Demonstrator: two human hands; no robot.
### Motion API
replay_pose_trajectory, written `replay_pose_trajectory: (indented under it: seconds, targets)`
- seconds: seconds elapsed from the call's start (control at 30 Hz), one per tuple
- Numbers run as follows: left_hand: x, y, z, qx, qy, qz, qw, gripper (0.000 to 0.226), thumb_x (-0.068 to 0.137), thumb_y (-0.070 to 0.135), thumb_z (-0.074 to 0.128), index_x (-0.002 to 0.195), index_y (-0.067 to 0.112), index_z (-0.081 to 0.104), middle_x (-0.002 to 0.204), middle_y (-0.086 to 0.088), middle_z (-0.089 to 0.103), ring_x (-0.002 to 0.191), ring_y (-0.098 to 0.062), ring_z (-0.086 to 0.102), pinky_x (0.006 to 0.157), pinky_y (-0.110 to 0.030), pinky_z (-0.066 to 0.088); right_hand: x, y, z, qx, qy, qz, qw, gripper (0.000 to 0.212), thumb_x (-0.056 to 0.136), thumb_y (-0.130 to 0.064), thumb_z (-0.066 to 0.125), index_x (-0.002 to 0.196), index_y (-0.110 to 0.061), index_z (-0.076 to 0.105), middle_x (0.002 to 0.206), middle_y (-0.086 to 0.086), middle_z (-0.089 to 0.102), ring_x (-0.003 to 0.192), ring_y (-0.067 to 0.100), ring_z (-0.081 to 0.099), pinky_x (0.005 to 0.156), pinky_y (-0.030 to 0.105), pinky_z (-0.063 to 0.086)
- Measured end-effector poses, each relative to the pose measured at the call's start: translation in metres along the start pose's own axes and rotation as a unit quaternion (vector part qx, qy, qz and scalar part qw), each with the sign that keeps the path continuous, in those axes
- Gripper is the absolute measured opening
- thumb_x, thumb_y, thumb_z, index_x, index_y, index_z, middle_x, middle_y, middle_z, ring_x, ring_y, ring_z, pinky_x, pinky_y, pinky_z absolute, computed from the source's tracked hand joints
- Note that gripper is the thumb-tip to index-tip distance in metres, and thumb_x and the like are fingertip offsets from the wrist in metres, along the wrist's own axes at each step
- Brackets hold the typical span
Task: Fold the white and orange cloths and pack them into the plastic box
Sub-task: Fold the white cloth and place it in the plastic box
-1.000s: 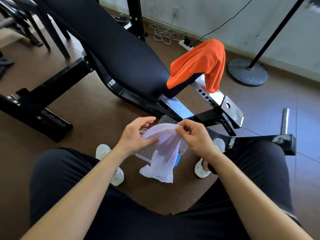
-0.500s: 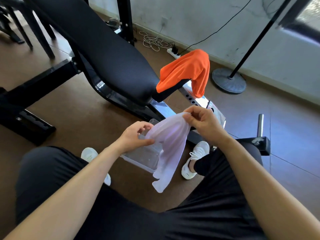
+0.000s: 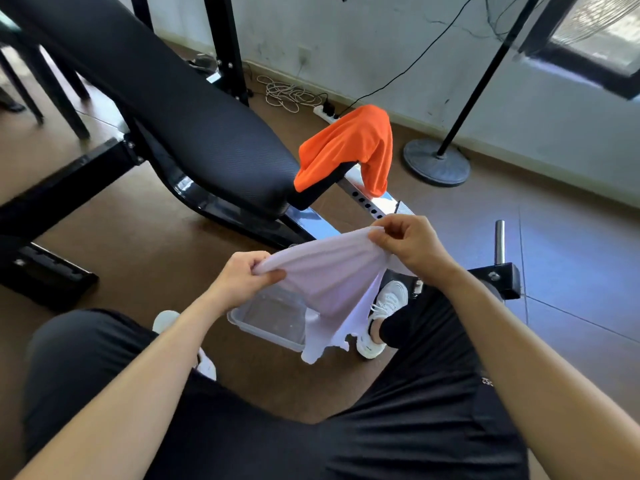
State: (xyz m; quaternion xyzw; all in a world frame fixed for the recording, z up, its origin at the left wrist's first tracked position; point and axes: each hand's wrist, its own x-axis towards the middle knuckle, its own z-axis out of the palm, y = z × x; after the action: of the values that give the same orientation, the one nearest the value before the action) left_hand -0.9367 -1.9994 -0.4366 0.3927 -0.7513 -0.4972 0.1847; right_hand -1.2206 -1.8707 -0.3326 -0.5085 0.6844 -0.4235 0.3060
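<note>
A white cloth (image 3: 332, 282) hangs stretched between my two hands above the floor. My left hand (image 3: 242, 278) pinches its left top corner and my right hand (image 3: 408, 244) pinches its right top corner, slightly higher. The cloth's lower end dangles over the clear plastic box (image 3: 266, 320), which stands on the floor between my feet and is partly hidden by the cloth. An orange cloth (image 3: 349, 147) is draped over the near end of the black weight bench (image 3: 180, 126).
The bench's black frame and metal foot bar (image 3: 498, 244) lie to the right of my hands. A floor stand with a round base (image 3: 436, 162) is at the wall, beside a power strip with coiled cables (image 3: 294, 95). My white shoes (image 3: 384, 313) flank the box.
Both hands have lifted the white cloth off the box and pulled it apart, spreading it between them. The view has tilted up toward the wall.
</note>
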Motion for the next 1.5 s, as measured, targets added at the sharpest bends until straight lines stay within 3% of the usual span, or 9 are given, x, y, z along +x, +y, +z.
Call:
replay_pose_trajectory:
  seconds: [0.13, 0.27, 0.4, 0.67, 0.8, 0.93, 1.13, 1.37, 1.5]
  targets:
    - [-0.009, 0.009, -0.022, -0.255, 0.084, -0.041, 0.962, 0.014, 0.086, 0.012, 0.076, 0.095, 0.022, 0.078, 0.088, 0.006, 0.077, 0.087, -0.013, 0.069, 0.078, -0.031, 0.054, -0.001, 0.007, -0.003, -0.034, -0.029, 0.005, 0.999, 0.006, 0.092, -0.010, 0.072, 0.095, -0.005, 0.075, 0.083, -0.002, 0.073, 0.072, -0.002, 0.064, 0.074, 0.014, 0.054]
    - [-0.001, 0.034, -0.031, -0.346, 0.125, -0.070, 0.927, 0.014, 0.090, 0.018, 0.070, 0.104, 0.016, 0.075, 0.097, 0.000, 0.077, 0.094, -0.020, 0.068, 0.080, -0.034, 0.057, 0.008, -0.004, 0.004, -0.037, -0.038, -0.009, 0.999, 0.008, 0.091, -0.006, 0.072, 0.093, -0.014, 0.072, 0.064, -0.024, 0.066, 0.060, -0.007, 0.060, 0.063, 0.008, 0.047]
    - [0.019, 0.068, -0.056, -0.306, 0.170, -0.048, 0.935, 0.011, 0.097, 0.024, 0.068, 0.101, 0.015, 0.074, 0.101, -0.007, 0.074, 0.093, -0.022, 0.066, 0.077, -0.034, 0.055, 0.017, -0.024, 0.009, -0.065, -0.048, -0.069, 0.994, 0.024, 0.090, -0.007, 0.072, 0.108, -0.022, 0.070, 0.062, -0.015, 0.055, 0.060, 0.002, 0.049, 0.065, 0.015, 0.042]
    - [0.067, 0.143, -0.131, -0.158, 0.291, 0.041, 0.943, 0.039, 0.085, 0.040, 0.075, 0.088, 0.002, 0.069, 0.080, -0.004, 0.058, 0.075, -0.017, 0.051, 0.069, -0.036, 0.042, 0.046, -0.101, -0.002, -0.165, -0.066, -0.202, 0.963, 0.052, 0.089, 0.004, 0.059, 0.126, -0.031, 0.068, 0.103, 0.000, 0.074, 0.076, 0.031, 0.057, 0.073, 0.034, 0.048]
    - [0.080, 0.168, -0.150, -0.062, 0.329, 0.085, 0.938, 0.051, 0.078, 0.055, 0.069, 0.082, 0.004, 0.066, 0.075, -0.004, 0.058, 0.070, -0.017, 0.048, 0.066, -0.036, 0.040, 0.060, -0.133, -0.011, -0.260, -0.153, -0.215, 0.929, 0.063, 0.087, 0.009, 0.048, 0.131, -0.033, 0.066, 0.118, -0.008, 0.065, 0.096, 0.000, 0.056, 0.081, 0.004, 0.037]
    - [0.085, 0.182, -0.153, -0.016, 0.353, 0.095, 0.931, 0.049, 0.085, 0.049, 0.069, 0.081, 0.001, 0.061, 0.071, -0.005, 0.053, 0.066, -0.017, 0.042, 0.062, -0.035, 0.035, 0.071, -0.152, -0.015, -0.309, -0.180, -0.178, 0.917, 0.066, 0.086, 0.007, 0.047, 0.135, -0.035, 0.062, 0.122, -0.017, 0.057, 0.103, -0.004, 0.049, 0.090, 0.010, 0.035]
    - [0.087, 0.190, -0.161, -0.035, 0.354, 0.096, 0.930, 0.057, 0.077, 0.059, 0.069, 0.080, 0.003, 0.064, 0.071, -0.004, 0.056, 0.066, -0.018, 0.046, 0.061, -0.036, 0.038, 0.089, -0.165, -0.021, -0.328, -0.120, -0.171, 0.921, 0.066, 0.086, 0.003, 0.059, 0.147, -0.022, 0.051, 0.125, 0.003, 0.054, 0.118, 0.022, 0.052, 0.099, 0.023, 0.036]
    - [0.077, 0.231, -0.159, -0.094, 0.323, 0.110, 0.935, 0.047, 0.077, 0.043, 0.078, 0.076, -0.002, 0.062, 0.069, -0.006, 0.055, 0.066, -0.020, 0.050, 0.061, -0.041, 0.052, 0.107, -0.187, -0.024, -0.237, -0.021, -0.123, 0.964, 0.076, 0.081, -0.001, 0.066, 0.152, -0.014, 0.042, 0.129, 0.007, 0.058, 0.107, 0.022, 0.062, 0.074, 0.017, 0.049]
    - [0.067, 0.267, -0.149, -0.159, 0.264, 0.092, 0.947, 0.027, 0.084, 0.023, 0.078, 0.083, 0.000, 0.064, 0.080, -0.015, 0.063, 0.070, -0.026, 0.067, 0.060, -0.041, 0.064, 0.108, -0.203, -0.016, -0.162, -0.034, -0.136, 0.977, 0.083, 0.078, -0.001, 0.067, 0.154, -0.012, 0.036, 0.119, 0.011, 0.065, 0.088, 0.028, 0.074, 0.077, 0.044, 0.063]
